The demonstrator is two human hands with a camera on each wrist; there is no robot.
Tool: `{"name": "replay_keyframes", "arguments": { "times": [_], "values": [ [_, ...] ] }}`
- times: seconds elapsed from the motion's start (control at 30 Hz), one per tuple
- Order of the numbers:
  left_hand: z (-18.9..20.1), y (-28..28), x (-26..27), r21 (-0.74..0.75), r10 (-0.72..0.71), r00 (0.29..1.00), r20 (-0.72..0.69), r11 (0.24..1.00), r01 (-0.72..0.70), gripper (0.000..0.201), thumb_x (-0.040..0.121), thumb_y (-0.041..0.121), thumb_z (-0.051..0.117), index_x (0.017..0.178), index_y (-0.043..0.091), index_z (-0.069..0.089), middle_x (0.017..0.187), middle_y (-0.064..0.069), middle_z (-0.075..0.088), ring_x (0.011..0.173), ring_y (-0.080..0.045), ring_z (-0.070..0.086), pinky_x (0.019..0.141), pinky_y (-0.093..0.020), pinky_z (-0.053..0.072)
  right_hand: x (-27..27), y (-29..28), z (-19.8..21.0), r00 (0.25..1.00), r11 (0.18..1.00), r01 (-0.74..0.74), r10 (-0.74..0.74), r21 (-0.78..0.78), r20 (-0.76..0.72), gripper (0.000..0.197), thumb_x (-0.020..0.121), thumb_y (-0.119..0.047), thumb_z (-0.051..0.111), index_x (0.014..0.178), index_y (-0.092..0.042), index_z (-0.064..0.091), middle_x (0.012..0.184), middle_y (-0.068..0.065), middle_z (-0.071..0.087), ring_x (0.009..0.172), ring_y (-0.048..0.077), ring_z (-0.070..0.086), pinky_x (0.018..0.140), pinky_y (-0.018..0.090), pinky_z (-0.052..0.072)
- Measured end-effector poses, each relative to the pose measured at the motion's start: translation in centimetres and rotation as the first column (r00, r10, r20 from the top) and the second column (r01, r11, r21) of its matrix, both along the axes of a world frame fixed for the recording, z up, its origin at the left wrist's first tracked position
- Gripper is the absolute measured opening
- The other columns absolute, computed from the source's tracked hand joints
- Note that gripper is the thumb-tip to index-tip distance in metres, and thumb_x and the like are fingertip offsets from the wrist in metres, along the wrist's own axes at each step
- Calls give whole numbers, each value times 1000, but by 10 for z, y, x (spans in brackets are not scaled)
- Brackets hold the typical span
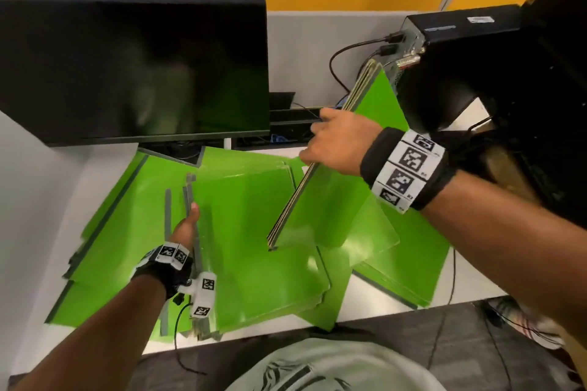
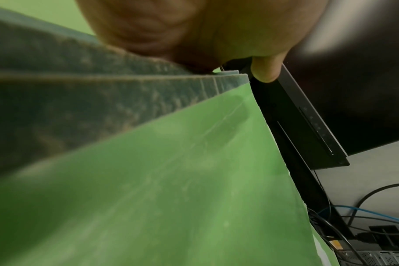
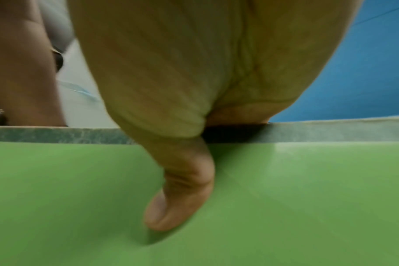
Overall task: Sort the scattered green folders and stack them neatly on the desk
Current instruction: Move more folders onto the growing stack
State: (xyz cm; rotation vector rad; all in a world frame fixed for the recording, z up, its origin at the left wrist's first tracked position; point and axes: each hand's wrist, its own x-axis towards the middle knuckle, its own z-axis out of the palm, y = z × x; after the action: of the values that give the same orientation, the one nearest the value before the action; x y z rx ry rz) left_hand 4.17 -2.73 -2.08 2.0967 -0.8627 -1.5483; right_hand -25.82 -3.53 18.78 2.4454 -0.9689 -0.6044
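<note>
Several green folders with grey spines lie scattered over the white desk (image 1: pixel 35 206). My right hand (image 1: pixel 319 141) grips a raised bundle of green folders (image 1: pixel 320 200) by its spine edge, tilted from the computer tower down toward the desk's middle. In the right wrist view the thumb (image 3: pixel 182 190) presses flat on the bundle's green face (image 3: pixel 307 198). My left hand (image 1: pixel 190 216) holds a few folders standing on edge by their grey spines (image 1: pixel 189 190). In the left wrist view the palm sits on those spines (image 2: pixel 116 100) and a fingertip (image 2: pixel 265 72) hooks over the far side.
A black monitor (image 1: pixel 133 67) stands at the back left, its foot half under the folders. A black computer tower (image 1: pixel 476 51) with plugged cables (image 1: pixel 343 54) is at the back right. Loose folders lie flat at the left (image 1: pixel 120 225) and right (image 1: pixel 409 263) near the front edge.
</note>
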Motion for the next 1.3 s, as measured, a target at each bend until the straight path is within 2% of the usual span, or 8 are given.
{"name": "replay_keyframes", "arguments": {
  "times": [0.23,0.4,0.6,0.7,0.8,0.9,0.97,1.3],
  "values": [
    [8,4,0,-57,61,986,-155,996,-71,78,91,66,24,144,10,36,147,-17,40,135,-33,38,112,-46,30,129,-16,-79,940,943,-328,319,62,123,19,53,-21,82,45,-26,65,46,-10,60,57,12,62,75,23,52],
    [9,3,-2,-159,117,956,-269,973,-164,57,103,37,9,107,3,55,86,-7,52,69,-3,64,58,-9,47,182,-3,-117,918,859,-387,394,334,50,23,94,-19,50,110,-22,67,122,-3,61,120,17,51,116,40,23],
    [-2,11,13,-114,46,929,-367,989,-94,77,91,67,11,115,11,58,121,-10,59,102,-17,61,95,-30,45,176,3,-158,948,845,-266,143,464,284,38,96,-13,42,134,-19,49,143,1,45,139,18,32,120,44,8],
    [-1,14,9,-145,-68,994,-91,988,54,86,85,69,41,139,3,41,143,-16,46,131,-31,45,109,-40,33,155,2,-167,925,867,-134,-64,479,375,63,87,-13,59,144,-25,36,154,0,31,146,22,21,116,47,-3],
    [-9,15,9,-134,-109,989,97,983,122,67,89,46,57,136,1,40,138,-17,50,126,-35,49,97,-36,37,105,3,-182,714,814,336,-548,474,435,70,87,-27,62,147,-25,26,158,5,22,146,24,17,115,50,-2],
    [-10,15,8,-143,-113,991,75,982,123,74,87,47,59,141,3,32,146,-15,42,132,-33,43,105,-39,34,41,9,-198,117,299,722,-941,624,316,75,90,-43,57,148,-10,22,154,15,25,142,32,25,115,47,22],
    [-13,14,8,-130,-101,993,62,986,108,79,87,49,58,144,4,27,151,-14,36,136,-33,38,109,-41,31,19,14,-208,-62,54,740,-987,670,147,79,89,-50,55,144,-1,27,149,21,29,136,36,33,111,44,32],
    [-17,6,-4,-127,-3,992,125,992,19,65,86,34,66,135,2,37,132,-18,53,118,-36,52,86,-32,36,41,9,-205,111,101,643,-993,759,38,70,92,-55,47,130,4,50,130,21,57,114,33,59,84,34,49]
  ]
}}
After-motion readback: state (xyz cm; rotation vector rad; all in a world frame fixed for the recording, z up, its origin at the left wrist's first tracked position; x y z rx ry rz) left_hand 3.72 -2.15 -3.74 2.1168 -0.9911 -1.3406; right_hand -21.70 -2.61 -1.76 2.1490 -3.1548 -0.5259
